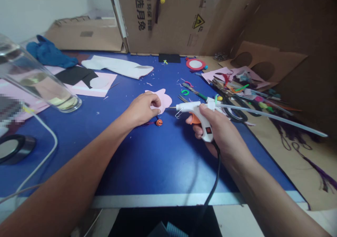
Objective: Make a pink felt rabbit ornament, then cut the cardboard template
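Between the fingers of my left hand (146, 109) is a pink flower-shaped paper cutout (165, 100), held just above the blue table. An orange jingle bell (159, 122) with a dark purple cord hangs or lies just under those fingers; I cannot tell whether it is attached to the paper. My right hand (216, 124) is wrapped round a white hot glue gun (196, 107) with an orange trigger. Its nozzle points left, close to the cutout's right edge. A long translucent glue stick (276, 117) sticks out of the gun's back, and a black cord runs down from its handle.
A glass of clear liquid (63, 96) and a black tape roll (15, 147) stand at left. White cloth (118, 65), blue cloth (51, 52) and paper scraps lie behind. Scissors (237, 109), tools and trimmings crowd the right. Cardboard (179, 26) walls the back.
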Available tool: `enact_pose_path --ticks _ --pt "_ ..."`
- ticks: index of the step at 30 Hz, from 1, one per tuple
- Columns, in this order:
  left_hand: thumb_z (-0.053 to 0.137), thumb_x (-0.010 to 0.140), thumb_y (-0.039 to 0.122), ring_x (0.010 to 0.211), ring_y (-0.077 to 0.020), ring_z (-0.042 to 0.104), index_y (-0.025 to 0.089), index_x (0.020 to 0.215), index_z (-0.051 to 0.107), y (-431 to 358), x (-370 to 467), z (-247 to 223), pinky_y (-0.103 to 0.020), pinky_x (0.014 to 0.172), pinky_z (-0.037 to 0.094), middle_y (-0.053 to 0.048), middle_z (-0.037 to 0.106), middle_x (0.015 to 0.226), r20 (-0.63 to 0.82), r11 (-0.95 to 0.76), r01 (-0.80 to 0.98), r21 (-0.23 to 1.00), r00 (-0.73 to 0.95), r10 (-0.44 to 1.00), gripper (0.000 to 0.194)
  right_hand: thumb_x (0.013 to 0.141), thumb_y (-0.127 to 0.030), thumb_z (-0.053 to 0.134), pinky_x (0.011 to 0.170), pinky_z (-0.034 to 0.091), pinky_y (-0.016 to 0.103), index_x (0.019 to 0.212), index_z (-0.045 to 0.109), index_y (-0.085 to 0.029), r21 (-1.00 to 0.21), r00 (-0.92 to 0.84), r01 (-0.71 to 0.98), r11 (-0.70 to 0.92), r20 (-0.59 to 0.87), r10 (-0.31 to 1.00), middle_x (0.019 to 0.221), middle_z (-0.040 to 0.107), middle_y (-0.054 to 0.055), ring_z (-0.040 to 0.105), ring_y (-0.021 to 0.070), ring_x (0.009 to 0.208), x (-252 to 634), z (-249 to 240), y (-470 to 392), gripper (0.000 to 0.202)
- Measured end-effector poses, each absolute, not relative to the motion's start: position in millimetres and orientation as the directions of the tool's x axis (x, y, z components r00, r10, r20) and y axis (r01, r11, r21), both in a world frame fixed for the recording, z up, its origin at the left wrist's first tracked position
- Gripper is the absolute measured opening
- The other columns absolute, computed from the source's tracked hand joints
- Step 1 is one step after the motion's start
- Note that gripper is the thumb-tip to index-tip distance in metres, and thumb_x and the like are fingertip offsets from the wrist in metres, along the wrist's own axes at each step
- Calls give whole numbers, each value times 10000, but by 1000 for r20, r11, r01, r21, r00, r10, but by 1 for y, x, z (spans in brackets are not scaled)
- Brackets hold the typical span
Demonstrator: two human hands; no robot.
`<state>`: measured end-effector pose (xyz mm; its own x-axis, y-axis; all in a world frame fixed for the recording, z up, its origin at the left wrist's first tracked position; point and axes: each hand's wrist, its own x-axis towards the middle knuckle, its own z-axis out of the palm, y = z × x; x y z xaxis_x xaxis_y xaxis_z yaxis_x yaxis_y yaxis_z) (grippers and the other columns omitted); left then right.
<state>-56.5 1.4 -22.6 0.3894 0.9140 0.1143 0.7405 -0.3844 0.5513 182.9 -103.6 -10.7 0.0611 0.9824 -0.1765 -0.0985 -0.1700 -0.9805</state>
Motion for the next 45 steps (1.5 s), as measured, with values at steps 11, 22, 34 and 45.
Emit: enact_pose_path --ticks 11,22,34,45 --pt "754 804 218 1020 -239 700 219 910 720 1 -57 -23 -372 958 524 -51 754 1123 124 -399 740 542 399 909 111 966 -629 740 478 346 291 897 786 -203 -980 60 -107 -170 -177 982 719 711 43 500 134 521 183 -12 -104 434" --pt "757 807 236 985 -230 699 224 877 713 3 -55 -24 -366 922 522 -40 744 1080 116 -375 741 557 378 919 83 939 -632 764 469 351 294 913 772 -202 -978 68 -113 -173 -182 981 688 704 36 502 138 511 182 -11 -104 431" --pt "797 816 253 958 -228 684 225 831 692 2 -51 -25 -362 868 501 -41 746 1045 135 -365 750 551 352 926 110 931 -670 759 470 349 303 901 771 -214 -983 63 -74 -169 -174 983 669 690 37 499 149 516 180 -9 -105 457" --pt "791 830 299 957 -237 677 232 817 675 0 -47 -27 -373 862 511 -48 752 1024 150 -347 768 538 318 936 135 935 -665 760 483 367 298 896 766 -212 -981 56 -81 -175 -180 982 647 657 24 503 147 526 181 -11 -104 455"
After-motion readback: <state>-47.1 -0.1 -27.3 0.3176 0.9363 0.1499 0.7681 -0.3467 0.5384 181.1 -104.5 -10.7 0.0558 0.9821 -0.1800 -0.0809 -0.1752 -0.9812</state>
